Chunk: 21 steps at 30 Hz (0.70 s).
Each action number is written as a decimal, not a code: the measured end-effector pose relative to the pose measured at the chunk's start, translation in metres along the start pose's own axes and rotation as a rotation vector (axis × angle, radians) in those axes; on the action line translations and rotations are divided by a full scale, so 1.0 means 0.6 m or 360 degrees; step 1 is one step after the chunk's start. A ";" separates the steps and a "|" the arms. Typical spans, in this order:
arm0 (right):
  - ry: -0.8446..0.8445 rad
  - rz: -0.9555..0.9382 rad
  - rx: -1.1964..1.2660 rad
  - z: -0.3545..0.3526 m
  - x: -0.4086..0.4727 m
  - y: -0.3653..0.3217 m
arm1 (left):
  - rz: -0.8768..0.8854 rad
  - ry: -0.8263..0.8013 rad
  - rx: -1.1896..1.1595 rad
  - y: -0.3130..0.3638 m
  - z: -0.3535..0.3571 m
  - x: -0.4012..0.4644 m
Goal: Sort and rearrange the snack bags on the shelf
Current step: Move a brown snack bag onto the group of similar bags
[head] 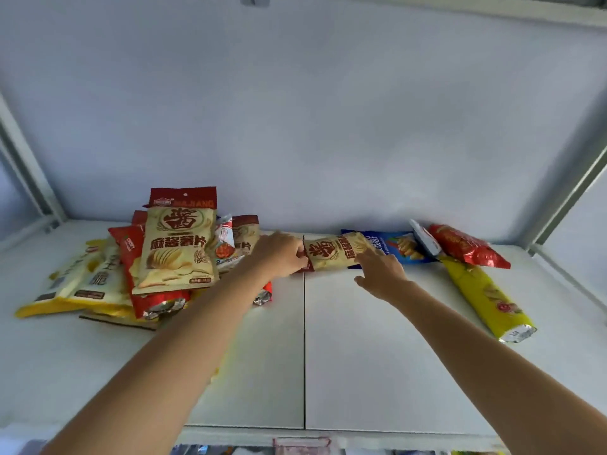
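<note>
A cream chip bag (333,251) with a red seal mark is being held lying on its side at the back middle of the shelf (361,356), overlapping a blue bag (399,246). Its left end is being pinched by the left hand (279,254), while its right edge is being touched by the loosely spread fingers of the right hand (381,274), probably so that it can be lifted toward the matching pile. That pile (138,274) is being kept on the left, fronted by an upright cream bag (179,238) on which "MAJIANG" and 麻酱薯片 can be read. On the right, a red bag (468,246) is lying across a yellow bag (486,300).
</note>
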State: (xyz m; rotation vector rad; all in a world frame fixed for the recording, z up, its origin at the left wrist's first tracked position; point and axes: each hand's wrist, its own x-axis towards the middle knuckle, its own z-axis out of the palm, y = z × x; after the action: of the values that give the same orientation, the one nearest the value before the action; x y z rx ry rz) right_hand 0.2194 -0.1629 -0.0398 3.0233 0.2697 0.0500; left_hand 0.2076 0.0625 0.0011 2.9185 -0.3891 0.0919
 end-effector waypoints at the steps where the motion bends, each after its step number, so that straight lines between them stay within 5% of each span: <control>1: -0.0013 -0.0020 -0.0019 0.011 0.012 0.013 | -0.0045 0.0010 -0.0005 0.006 0.012 0.006; 21: 0.0187 -0.0355 -0.0305 0.154 0.193 0.064 | -0.0409 0.0100 0.0175 0.030 0.090 0.050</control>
State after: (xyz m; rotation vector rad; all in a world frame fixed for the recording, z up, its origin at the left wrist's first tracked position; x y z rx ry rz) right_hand 0.3437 -0.1892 -0.1250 2.7854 0.5756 0.2218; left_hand 0.2334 0.0271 -0.0457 3.0347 0.0024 0.1713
